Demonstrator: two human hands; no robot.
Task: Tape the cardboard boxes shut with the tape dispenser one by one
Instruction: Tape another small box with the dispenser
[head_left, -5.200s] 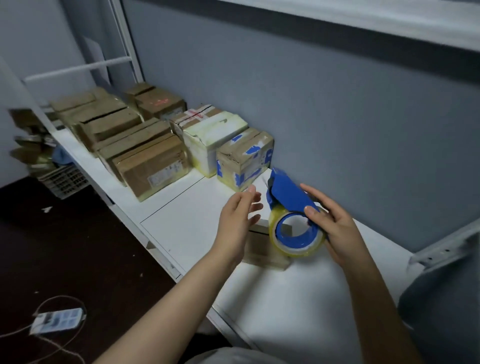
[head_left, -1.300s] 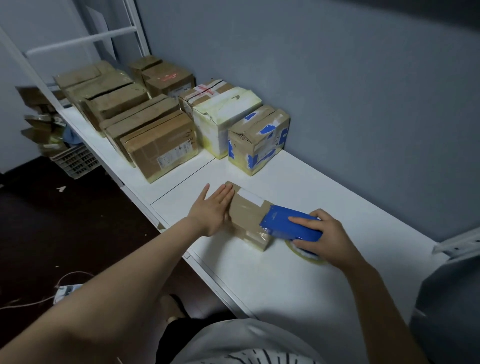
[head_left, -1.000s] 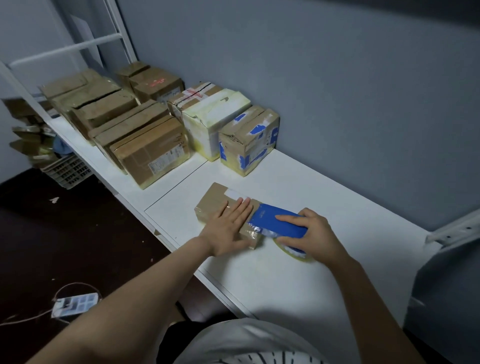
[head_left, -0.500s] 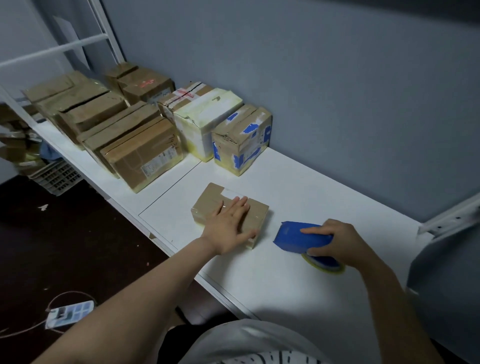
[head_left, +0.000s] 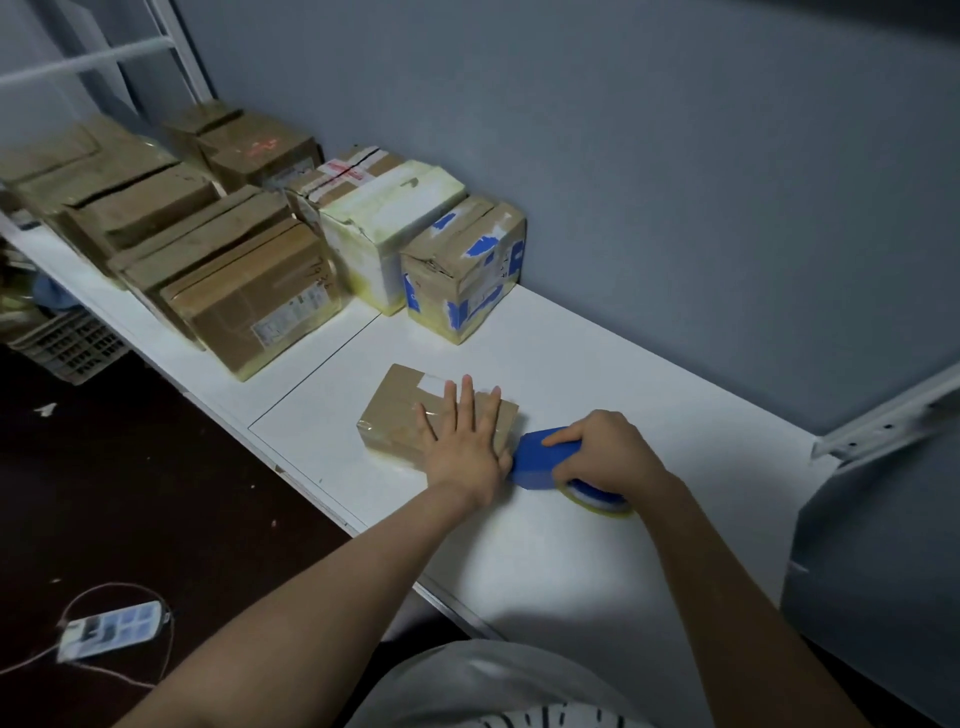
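Observation:
A small flat cardboard box (head_left: 397, 415) with a white label lies on the white shelf (head_left: 597, 374). My left hand (head_left: 464, 441) presses flat on its top with straight fingers. Just right of the box, my right hand (head_left: 605, 449) grips the blue tape dispenser (head_left: 540, 460), whose nose touches the box's right end. The yellowish tape roll (head_left: 597, 501) shows under my right hand, lying on the shelf.
Several cardboard boxes (head_left: 249, 301) stand in rows at the shelf's left and back, the nearest a box with blue tape scraps (head_left: 462, 270). A grey wall runs behind. A basket (head_left: 67, 343) and a power strip (head_left: 109, 629) lie on the dark floor. A white bracket (head_left: 883, 421) juts at right.
My right hand has brought the dispenser back from the right up against the box's right end. My left hand has stayed pressed on the box top.

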